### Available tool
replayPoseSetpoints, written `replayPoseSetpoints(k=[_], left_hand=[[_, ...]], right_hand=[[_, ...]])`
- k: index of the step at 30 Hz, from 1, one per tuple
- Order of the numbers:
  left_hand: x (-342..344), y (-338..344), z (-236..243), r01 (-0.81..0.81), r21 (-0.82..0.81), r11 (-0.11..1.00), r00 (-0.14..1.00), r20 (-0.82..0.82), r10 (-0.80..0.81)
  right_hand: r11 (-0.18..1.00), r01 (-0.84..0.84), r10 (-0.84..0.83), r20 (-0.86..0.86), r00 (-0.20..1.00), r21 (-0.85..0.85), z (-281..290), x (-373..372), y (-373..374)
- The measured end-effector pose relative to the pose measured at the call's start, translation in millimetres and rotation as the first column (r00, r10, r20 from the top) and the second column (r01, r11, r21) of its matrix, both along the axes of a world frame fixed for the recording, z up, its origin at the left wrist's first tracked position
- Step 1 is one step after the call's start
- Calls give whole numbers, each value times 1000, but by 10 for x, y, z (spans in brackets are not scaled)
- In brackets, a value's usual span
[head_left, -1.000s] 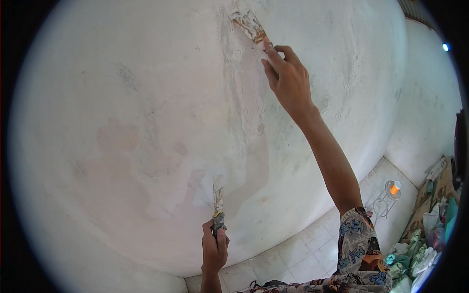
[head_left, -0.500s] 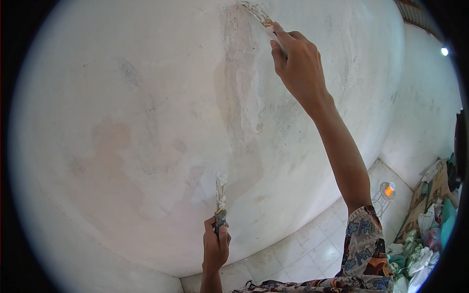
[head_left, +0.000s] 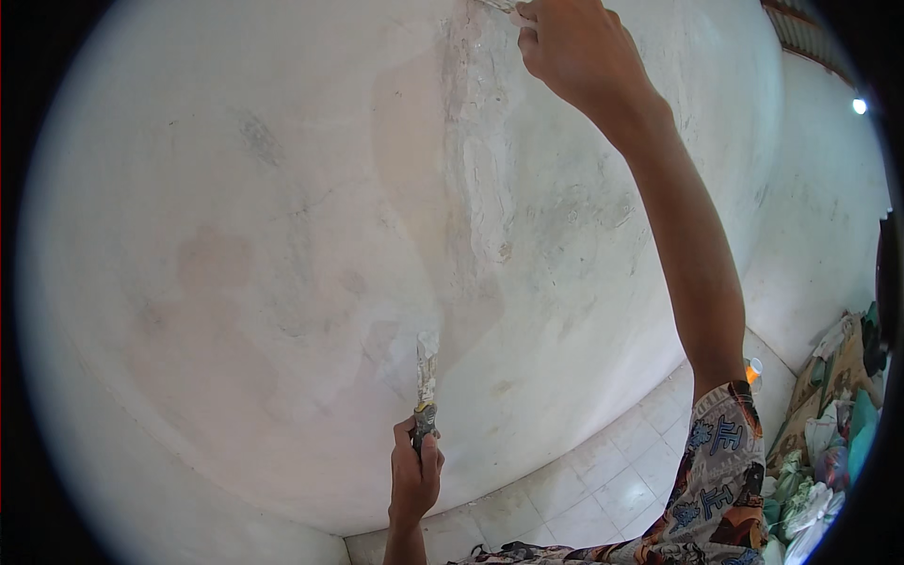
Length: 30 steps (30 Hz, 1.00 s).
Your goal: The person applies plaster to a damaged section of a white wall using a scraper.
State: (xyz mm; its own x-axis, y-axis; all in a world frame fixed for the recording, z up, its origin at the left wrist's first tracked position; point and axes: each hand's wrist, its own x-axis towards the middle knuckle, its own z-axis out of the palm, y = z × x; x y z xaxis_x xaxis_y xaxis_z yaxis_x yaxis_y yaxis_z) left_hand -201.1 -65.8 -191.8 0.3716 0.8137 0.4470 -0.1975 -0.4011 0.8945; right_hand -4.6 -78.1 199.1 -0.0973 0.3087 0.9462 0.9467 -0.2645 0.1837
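My right hand (head_left: 589,52) is raised to the top of the view, closed round a putty knife (head_left: 497,6). Only part of that knife's blade shows, by the upper end of a rough plaster strip; the rest runs out of view or lies behind my fingers. The strip of whitish filler (head_left: 487,179) runs down the pale wall (head_left: 320,235). Low in the middle, my left hand (head_left: 415,476) grips a second putty knife (head_left: 427,377) by its dark handle. Its blade points up and is smeared with white filler. Whether either blade touches the wall I cannot tell.
White floor tiles (head_left: 589,499) run along the wall's foot. At the right, an orange and white container (head_left: 752,368) stands partly behind my arm. Beyond it lies a heap of bags and cloths (head_left: 815,471). A small bright lamp (head_left: 859,105) shines at the far right.
My right hand has moved up with its putty knife, so less of the blade shows. My right arm now covers part of the orange container. My left hand has hardly moved.
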Motion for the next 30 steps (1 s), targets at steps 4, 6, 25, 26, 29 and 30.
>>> replayPoseSetpoints(k=[4, 6, 25, 26, 29, 30], left_hand=[[-22, 9, -24, 3, -17, 1000, 1000, 2, -3], [-28, 20, -16, 31, -37, 999, 999, -19, -32], [39, 44, -25, 39, -38, 999, 999, -33, -40], [31, 25, -19, 24, -22, 999, 999, -24, -25], [23, -34, 42, -6, -18, 1000, 1000, -2, 6], [23, -52, 58, -16, -34, 999, 1000, 5, 16]], right_hand=[[979, 25, -41, -74, 996, -204, 18, -214, -158], [999, -23, 29, 191, 981, -35, -164, 22, 34], [936, -349, 353, 126, 927, -52, -191, 1145, -40], [919, -388, 393, 66, 917, -74, -72, 1284, 31], [919, -389, 392, 37, 919, -62, 144, 1621, 241], [917, -395, 398, 39, 917, -62, 184, 1642, 294]])
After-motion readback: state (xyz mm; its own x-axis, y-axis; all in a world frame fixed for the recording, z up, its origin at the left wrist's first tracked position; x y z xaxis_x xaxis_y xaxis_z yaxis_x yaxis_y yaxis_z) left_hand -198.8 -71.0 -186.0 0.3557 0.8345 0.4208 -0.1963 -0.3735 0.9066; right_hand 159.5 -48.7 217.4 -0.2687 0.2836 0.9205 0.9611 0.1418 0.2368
